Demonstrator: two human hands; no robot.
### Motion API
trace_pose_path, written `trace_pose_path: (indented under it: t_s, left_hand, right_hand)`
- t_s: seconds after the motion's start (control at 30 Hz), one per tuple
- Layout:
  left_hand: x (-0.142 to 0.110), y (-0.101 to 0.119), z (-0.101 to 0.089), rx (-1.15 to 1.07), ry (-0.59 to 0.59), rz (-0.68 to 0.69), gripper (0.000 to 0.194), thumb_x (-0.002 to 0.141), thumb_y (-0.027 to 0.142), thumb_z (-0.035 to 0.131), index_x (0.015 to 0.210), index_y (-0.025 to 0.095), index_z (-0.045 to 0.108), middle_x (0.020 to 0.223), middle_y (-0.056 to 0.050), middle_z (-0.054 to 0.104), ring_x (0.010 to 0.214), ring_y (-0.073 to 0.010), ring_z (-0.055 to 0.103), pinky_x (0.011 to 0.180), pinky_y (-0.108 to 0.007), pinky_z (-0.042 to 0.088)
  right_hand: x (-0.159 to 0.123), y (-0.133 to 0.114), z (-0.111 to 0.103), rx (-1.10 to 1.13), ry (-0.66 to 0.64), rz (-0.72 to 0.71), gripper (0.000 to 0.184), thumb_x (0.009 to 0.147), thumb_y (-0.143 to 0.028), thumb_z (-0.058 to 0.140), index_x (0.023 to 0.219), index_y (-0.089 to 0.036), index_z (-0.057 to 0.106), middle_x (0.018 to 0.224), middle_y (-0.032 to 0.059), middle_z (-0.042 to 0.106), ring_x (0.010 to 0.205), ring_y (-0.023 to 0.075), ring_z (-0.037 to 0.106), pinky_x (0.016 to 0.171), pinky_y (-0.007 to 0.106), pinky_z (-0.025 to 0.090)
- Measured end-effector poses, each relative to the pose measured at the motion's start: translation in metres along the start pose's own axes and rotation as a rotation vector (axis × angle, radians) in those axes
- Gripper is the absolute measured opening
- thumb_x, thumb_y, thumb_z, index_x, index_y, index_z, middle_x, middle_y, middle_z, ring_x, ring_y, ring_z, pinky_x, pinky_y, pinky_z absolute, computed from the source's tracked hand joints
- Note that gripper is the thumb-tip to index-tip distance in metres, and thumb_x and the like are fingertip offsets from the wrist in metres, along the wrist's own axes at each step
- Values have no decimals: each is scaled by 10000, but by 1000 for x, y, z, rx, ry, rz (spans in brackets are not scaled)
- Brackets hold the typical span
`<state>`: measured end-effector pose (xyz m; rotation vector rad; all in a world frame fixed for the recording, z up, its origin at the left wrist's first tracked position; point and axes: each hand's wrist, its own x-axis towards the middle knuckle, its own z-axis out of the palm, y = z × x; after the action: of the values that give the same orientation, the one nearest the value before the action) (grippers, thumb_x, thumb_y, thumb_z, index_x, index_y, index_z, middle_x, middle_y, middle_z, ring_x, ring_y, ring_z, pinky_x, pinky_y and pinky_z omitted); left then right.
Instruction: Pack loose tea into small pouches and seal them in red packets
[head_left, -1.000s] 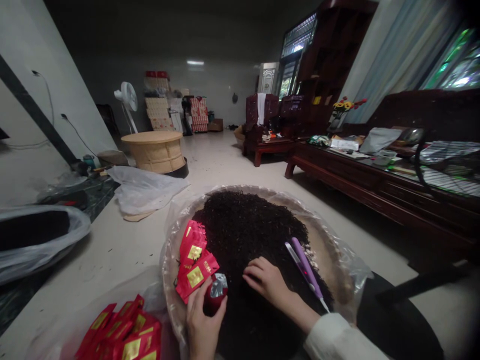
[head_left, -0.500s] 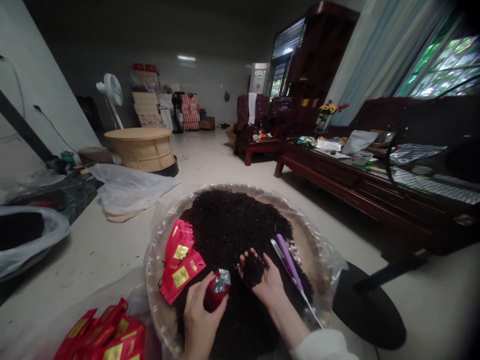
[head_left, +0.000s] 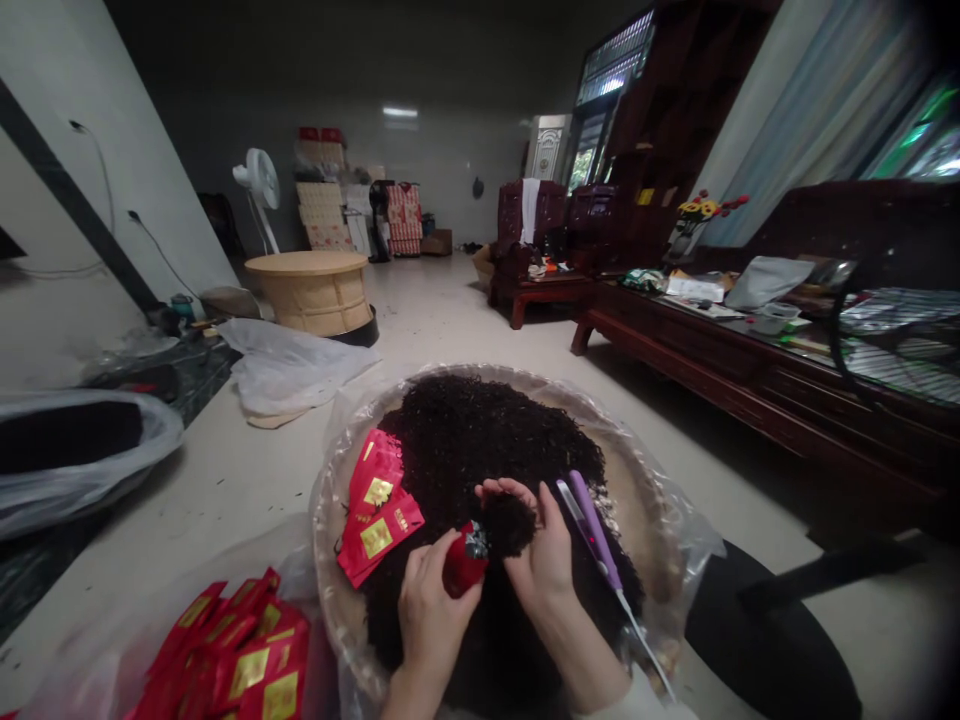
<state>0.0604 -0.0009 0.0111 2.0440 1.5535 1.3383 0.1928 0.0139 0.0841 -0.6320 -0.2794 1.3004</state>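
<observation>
My left hand (head_left: 435,610) grips a small red foil pouch (head_left: 463,568) whose silvery mouth faces right. Against that mouth, my right hand (head_left: 541,560) cups a clump of dark tea leaves (head_left: 510,524), palm up with the fingers curled round it. Both hands are over a wide round basket (head_left: 341,620) lined with clear plastic, which holds a heap of loose tea leaves (head_left: 480,430). Flat red packets (head_left: 379,510) with gold labels lie on the basket's left side. A purple hand sealer (head_left: 592,525) with a white cord rests on the leaves to the right.
Several red packets (head_left: 247,660) fill a plastic bag at lower left. A plastic-lined container of dark leaves (head_left: 71,437) stands at far left. A black fan base (head_left: 772,640) is right of the basket; a long dark wooden table (head_left: 675,350) stands beyond.
My right hand has brought the leaves left and up to the pouch's mouth. The pouch has tilted towards them. The whole view has shifted, with the scene now farther right.
</observation>
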Motion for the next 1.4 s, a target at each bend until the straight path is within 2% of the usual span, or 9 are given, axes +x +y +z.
trace_pose_path:
  t_s: [0.33, 0.43, 0.5, 0.6, 0.77, 0.93, 1.2, 1.3, 1.4]
  left_hand:
    - [-2, -5, 5, 5, 15, -68, 448, 652, 142, 686, 1095, 201, 663, 921, -76, 684, 833, -244, 686, 748, -378, 596]
    - [-2, -6, 5, -18, 14, -70, 460, 656, 158, 707, 1111, 202, 656, 963, -87, 695, 878, -256, 689, 777, -393, 594]
    - [-2, -6, 4, -30, 17, -76, 461, 666, 182, 714, 1122, 208, 649, 1005, -92, 702, 914, -264, 689, 801, -407, 591]
    - [-3, -8, 4, -39, 27, -82, 459, 679, 200, 708, 1133, 200, 641, 1031, -102, 709, 939, -274, 688, 825, -427, 585]
    - [-4, -13, 3, -51, 35, -80, 448, 696, 185, 677, 1141, 203, 630, 1019, -93, 719, 921, -268, 698, 803, -425, 595]
    - [-4, -25, -1, -12, 146, -35, 388, 737, 267, 675, 1110, 174, 624, 1027, -124, 719, 925, -290, 692, 796, -459, 592]
    - [0, -42, -16, 30, 220, -77, 376, 750, 322, 666, 1081, 152, 619, 991, -134, 705, 910, -290, 695, 784, -453, 596]
    - [1, -47, -20, 30, 213, -91, 385, 755, 327, 666, 1090, 145, 619, 998, -136, 701, 909, -289, 694, 775, -454, 599]
    - [3, -49, -23, 19, 201, -105, 382, 756, 317, 669, 1098, 151, 622, 1010, -132, 698, 922, -290, 691, 784, -461, 597]
  right_hand:
    - [-13, -2, 15, -352, -193, -19, 626, 779, -755, 484, 1018, -248, 762, 1231, 68, 688, 1349, 300, 411, 1175, 485, 133]
    - [-13, -6, 10, -331, -227, -11, 596, 807, -743, 461, 1069, -284, 737, 1324, 48, 627, 1406, 293, 318, 1139, 517, 235]
    - [-12, -9, 4, -366, -212, -66, 556, 815, -724, 480, 1064, -295, 732, 1300, 50, 639, 1371, 296, 376, 1094, 511, 329]
    - [-14, -14, -6, -680, -219, -178, 449, 817, -643, 571, 1014, -280, 746, 1169, 70, 696, 1196, 295, 548, 1041, 484, 401]
    - [-18, -18, -14, -1243, -493, -182, 304, 890, -453, 570, 1057, -269, 745, 1099, 89, 720, 1062, 283, 622, 981, 465, 445]
    - [30, -8, -17, -1563, -496, -439, 337, 948, -273, 424, 1184, -258, 665, 1158, 92, 686, 1101, 254, 606, 988, 465, 455]
    - [116, 73, 14, -1993, -916, -271, 696, 658, -101, 687, 1335, -154, 536, 1500, 194, 398, 1405, 389, 287, 1103, 578, 275]
    - [126, 89, 25, -2124, -1039, -226, 792, 607, -182, 767, 1355, -179, 504, 1482, 189, 419, 1358, 418, 342, 1060, 609, 307]
    - [124, 87, 28, -2228, -1111, -234, 620, 673, -212, 733, 1271, -188, 571, 1335, 168, 551, 1215, 374, 489, 973, 535, 411]
